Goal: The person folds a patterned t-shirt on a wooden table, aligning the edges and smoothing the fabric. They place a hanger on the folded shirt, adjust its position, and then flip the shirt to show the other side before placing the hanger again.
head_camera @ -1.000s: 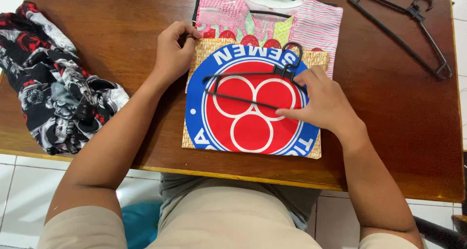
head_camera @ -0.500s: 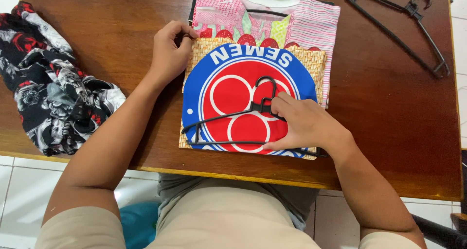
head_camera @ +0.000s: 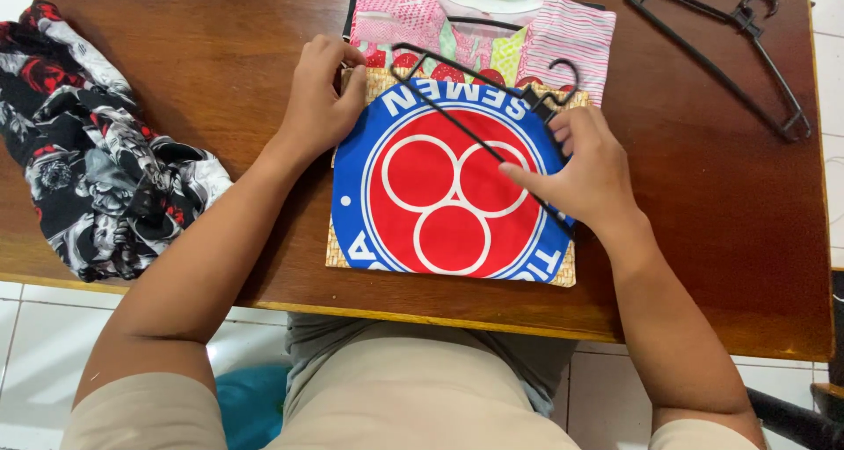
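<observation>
A folded garment [head_camera: 444, 191] with a big blue and red round emblem on a woven-tan print lies in the middle of the wooden table [head_camera: 686, 195]. My left hand [head_camera: 321, 98] pinches its upper left corner. A black plastic hanger [head_camera: 466, 107] lies tilted across the garment's upper part, hook pointing right, with my right hand [head_camera: 585, 169] gripping it near the hook. Behind the emblem garment lies a folded pink patterned shirt [head_camera: 563, 46] with another hanger in its neck.
A crumpled black, red and white floral cloth [head_camera: 97, 160] sits at the table's left edge. A spare black hanger [head_camera: 734, 54] lies at the far right. My lap and white floor tiles show below the table's front edge.
My right hand has swung the hanger from the garment's lower part up to its top and turned it, so the hook now points right. My left hand stays on the corner.
</observation>
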